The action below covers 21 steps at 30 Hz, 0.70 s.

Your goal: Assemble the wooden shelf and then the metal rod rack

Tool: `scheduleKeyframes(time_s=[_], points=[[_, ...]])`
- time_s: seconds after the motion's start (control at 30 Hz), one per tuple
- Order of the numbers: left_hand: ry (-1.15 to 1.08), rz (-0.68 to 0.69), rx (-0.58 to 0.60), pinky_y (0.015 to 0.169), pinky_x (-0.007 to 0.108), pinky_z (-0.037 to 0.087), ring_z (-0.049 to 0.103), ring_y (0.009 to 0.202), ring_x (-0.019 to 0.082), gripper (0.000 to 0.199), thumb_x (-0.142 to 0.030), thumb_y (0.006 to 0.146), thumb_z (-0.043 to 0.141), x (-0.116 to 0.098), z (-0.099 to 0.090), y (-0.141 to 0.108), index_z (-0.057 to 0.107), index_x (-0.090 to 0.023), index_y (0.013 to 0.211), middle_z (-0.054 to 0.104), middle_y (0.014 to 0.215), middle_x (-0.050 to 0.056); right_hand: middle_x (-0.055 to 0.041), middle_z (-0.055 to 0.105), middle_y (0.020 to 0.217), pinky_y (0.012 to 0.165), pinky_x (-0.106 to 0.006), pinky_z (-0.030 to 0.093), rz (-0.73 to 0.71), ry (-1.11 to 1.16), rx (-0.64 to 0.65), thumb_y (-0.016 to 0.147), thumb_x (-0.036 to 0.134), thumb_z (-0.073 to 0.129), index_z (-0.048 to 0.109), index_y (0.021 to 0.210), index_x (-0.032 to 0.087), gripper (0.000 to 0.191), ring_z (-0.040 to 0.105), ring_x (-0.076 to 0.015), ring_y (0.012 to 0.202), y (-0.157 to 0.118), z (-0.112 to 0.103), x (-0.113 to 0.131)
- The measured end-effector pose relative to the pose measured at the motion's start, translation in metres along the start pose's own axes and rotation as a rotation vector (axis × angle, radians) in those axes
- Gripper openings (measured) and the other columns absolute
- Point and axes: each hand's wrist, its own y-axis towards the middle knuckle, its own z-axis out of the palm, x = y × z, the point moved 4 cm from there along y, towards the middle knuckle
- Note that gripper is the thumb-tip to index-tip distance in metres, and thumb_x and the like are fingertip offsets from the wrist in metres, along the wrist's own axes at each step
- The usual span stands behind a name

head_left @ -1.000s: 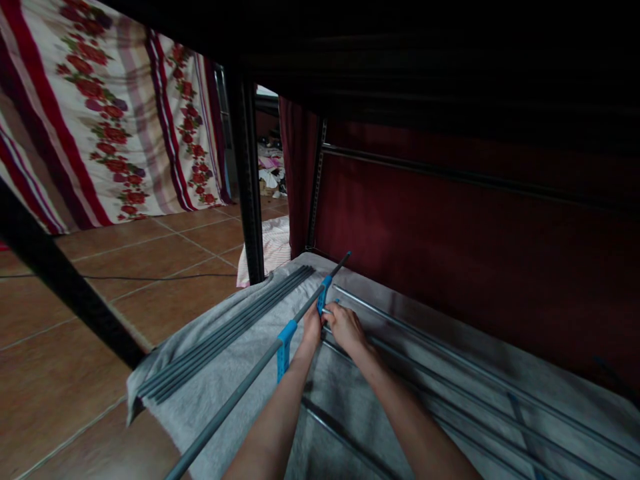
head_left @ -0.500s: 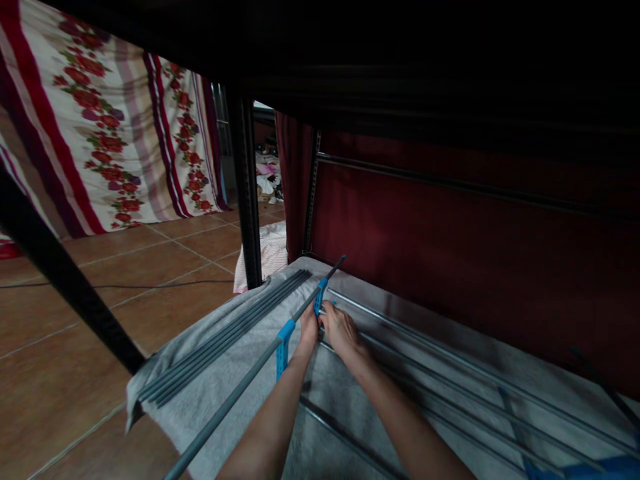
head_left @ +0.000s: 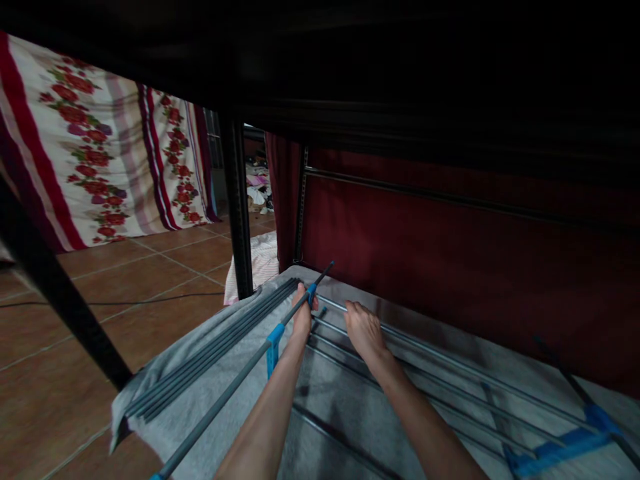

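A long grey pole (head_left: 219, 407) slants across the bed-like grey cloth surface, carrying a blue perforated bracket (head_left: 273, 341) and, farther along, a blue connector (head_left: 311, 293). My left hand (head_left: 301, 315) is closed around that far connector. Reaching beside it, my right hand (head_left: 363, 327) has its fingers closed on the rearmost metal tube (head_left: 450, 358), whose left end meets the connector. Several parallel tubes run rightward to a blue perforated bar (head_left: 565, 457). Exactly how the tube end sits in the connector is hidden by my left fingers.
Several loose grey tubes (head_left: 215, 350) lie together on the grey cloth (head_left: 345, 417) at left. Black metal posts (head_left: 237, 207) and a low dark shelf overhead (head_left: 400, 60) frame the space. A maroon curtain (head_left: 425, 247) hangs behind; a flowered cloth (head_left: 95, 160) hangs at left.
My right hand has moved right, away from my left hand, onto the rearmost tube. My left hand has shifted up to the far connector. The view has tilted and turned slightly right.
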Motion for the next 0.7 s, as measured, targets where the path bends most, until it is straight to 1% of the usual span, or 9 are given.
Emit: scheduleKeyframes(time_s=[0.07,0.13,0.2,0.27,0.37,0.5,0.6,0.7], points=[[0.001,-0.006,-0.022,0.049,0.025,0.040,0.043,0.045,0.012,0.060,-0.073,0.085,0.039,-0.003,0.005,-0.001,0.046,-0.023,0.053,0.045,0.047,-0.001,-0.0074,0.069,0.107,0.081,-0.029,0.043,-0.026,0.034,0.042,0.101,0.022,0.038,0.063,0.111,0.021,0.026,0.063,-0.0193,0.097,0.003,0.004,-0.001],[-0.015,-0.038,-0.074,0.044,0.024,0.035,0.040,0.043,0.011,0.059,-0.075,0.082,0.042,-0.003,0.007,-0.003,0.047,-0.022,0.057,0.044,0.048,-0.003,-0.0054,0.069,0.107,0.080,-0.027,0.042,-0.059,0.070,0.026,0.101,0.024,0.040,0.064,0.109,0.023,0.025,0.063,-0.0184,0.097,0.001,0.005,0.000],[-0.037,-0.056,-0.104,0.043,0.023,0.033,0.039,0.043,0.010,0.057,-0.076,0.080,0.046,-0.001,0.006,-0.004,0.047,-0.022,0.061,0.044,0.051,-0.004,-0.0046,0.069,0.106,0.079,-0.027,0.042,-0.069,0.087,-0.010,0.102,0.025,0.040,0.064,0.109,0.023,0.025,0.063,-0.0182,0.096,-0.002,0.005,0.001],[-0.050,-0.046,-0.082,0.044,0.022,0.036,0.038,0.044,0.009,0.055,-0.075,0.079,0.049,0.001,0.007,-0.004,0.042,-0.023,0.062,0.040,0.053,-0.006,-0.0046,0.069,0.105,0.079,-0.027,0.042,-0.063,0.091,-0.036,0.102,0.026,0.039,0.064,0.110,0.023,0.026,0.063,-0.0183,0.096,-0.003,0.004,0.000],[-0.047,-0.043,-0.057,0.046,0.022,0.039,0.036,0.046,0.009,0.055,-0.074,0.078,0.051,0.003,0.007,-0.002,0.036,-0.024,0.062,0.035,0.055,-0.007,-0.0050,0.069,0.106,0.078,-0.027,0.042,-0.066,0.103,-0.031,0.102,0.027,0.038,0.064,0.111,0.022,0.028,0.064,-0.0182,0.096,-0.003,0.004,-0.002],[-0.011,-0.070,-0.104,0.049,0.023,0.043,0.041,0.051,0.010,0.053,-0.073,0.077,0.052,0.003,0.006,-0.002,0.039,-0.024,0.065,0.038,0.060,-0.005,-0.0057,0.070,0.107,0.079,-0.027,0.042,-0.072,0.114,-0.019,0.102,0.026,0.039,0.065,0.114,0.023,0.029,0.064,-0.0177,0.097,-0.003,0.006,-0.004],[0.018,-0.084,-0.105,0.049,0.022,0.044,0.044,0.054,0.011,0.051,-0.071,0.078,0.052,0.003,0.007,-0.003,0.041,-0.024,0.066,0.041,0.062,-0.004,-0.0060,0.070,0.107,0.081,-0.027,0.042,-0.077,0.110,-0.032,0.102,0.025,0.039,0.065,0.115,0.022,0.029,0.063,-0.0176,0.097,-0.005,0.006,-0.005],[-0.006,-0.122,-0.111,0.050,0.022,0.046,0.045,0.054,0.010,0.051,-0.072,0.076,0.054,0.004,0.008,-0.004,0.041,-0.023,0.067,0.043,0.063,-0.004,-0.0054,0.070,0.108,0.081,-0.026,0.042,-0.096,0.108,-0.046,0.102,0.026,0.039,0.064,0.115,0.023,0.029,0.063,-0.0174,0.097,-0.007,0.005,-0.004]])
